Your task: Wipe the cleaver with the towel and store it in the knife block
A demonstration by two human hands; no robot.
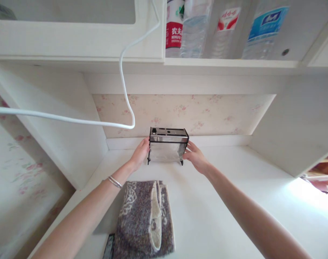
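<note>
Grasped between both hands, the clear tank (166, 151) with a black frame stands at the white countertop's (207, 201) back edge. The left hand (140, 153) holds its left end, the right hand (195, 155) its right end, fingers spread. Both arms reach forward, converging. Nearer the front edge, beside the left forearm, lies a folded patterned cloth (144, 219).

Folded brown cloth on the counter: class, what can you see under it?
The white counter shows around the folded cloth. A dark object pokes out at its lower left; anything fully covered cannot be seen.
</note>
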